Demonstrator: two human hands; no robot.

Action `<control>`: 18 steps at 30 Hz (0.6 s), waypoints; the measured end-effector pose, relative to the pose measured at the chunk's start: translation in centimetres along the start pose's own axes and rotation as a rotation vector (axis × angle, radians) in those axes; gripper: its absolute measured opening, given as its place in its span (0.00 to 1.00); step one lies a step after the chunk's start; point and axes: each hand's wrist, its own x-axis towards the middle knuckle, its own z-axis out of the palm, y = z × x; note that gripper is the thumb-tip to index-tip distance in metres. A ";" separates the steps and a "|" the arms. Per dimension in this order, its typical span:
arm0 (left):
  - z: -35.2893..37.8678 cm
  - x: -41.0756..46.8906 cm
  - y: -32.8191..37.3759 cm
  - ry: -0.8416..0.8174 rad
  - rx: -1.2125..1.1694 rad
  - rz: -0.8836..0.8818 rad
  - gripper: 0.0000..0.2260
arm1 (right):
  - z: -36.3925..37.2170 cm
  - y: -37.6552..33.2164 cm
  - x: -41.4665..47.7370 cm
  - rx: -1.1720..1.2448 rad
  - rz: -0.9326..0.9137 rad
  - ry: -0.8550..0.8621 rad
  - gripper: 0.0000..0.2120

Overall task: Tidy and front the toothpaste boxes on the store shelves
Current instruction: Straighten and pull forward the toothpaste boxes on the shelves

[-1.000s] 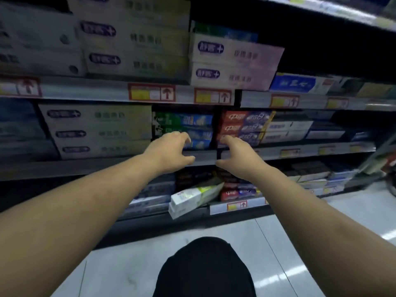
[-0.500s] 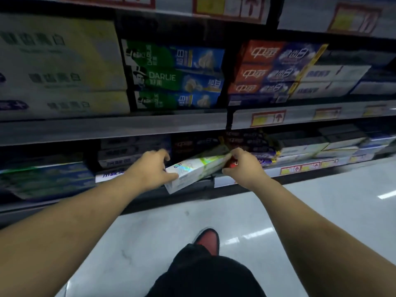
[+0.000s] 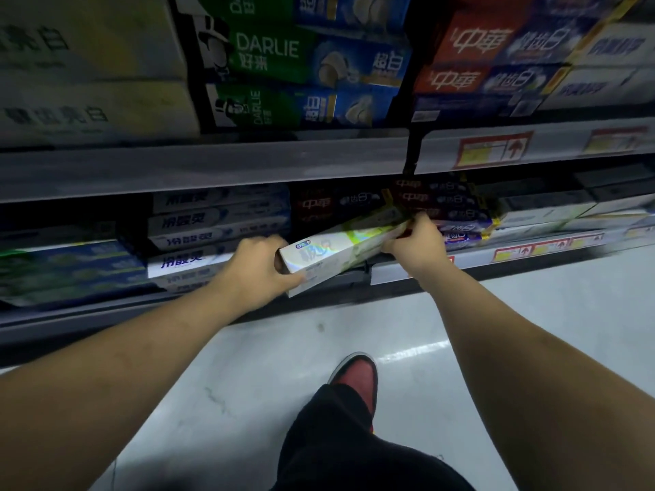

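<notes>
Shelf lip (image 3: 393,274); box (image 3: 336,251) overhangs (gripped both ends)

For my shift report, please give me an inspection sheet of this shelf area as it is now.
Surface: grey metal lower shelf, stacked with boxes.
Job's things: long white iridescent toothpaste box, tilted, near end past the shelf edge; white-and-blue boxes stacked left of it.
Clutter: nothing seen.
Grips: left hand holds the box's near end; right hand holds its far end.
Cables: nothing seen.
Surroundings: green-and-blue DARLIE boxes on the shelf above; glossy grey floor; red-and-black shoe.
</notes>
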 end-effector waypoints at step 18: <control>-9.4 -7.6 4.8 0.122 -0.452 -0.052 0.16 | -6.7 -5.4 -10.8 0.178 -0.080 0.144 0.26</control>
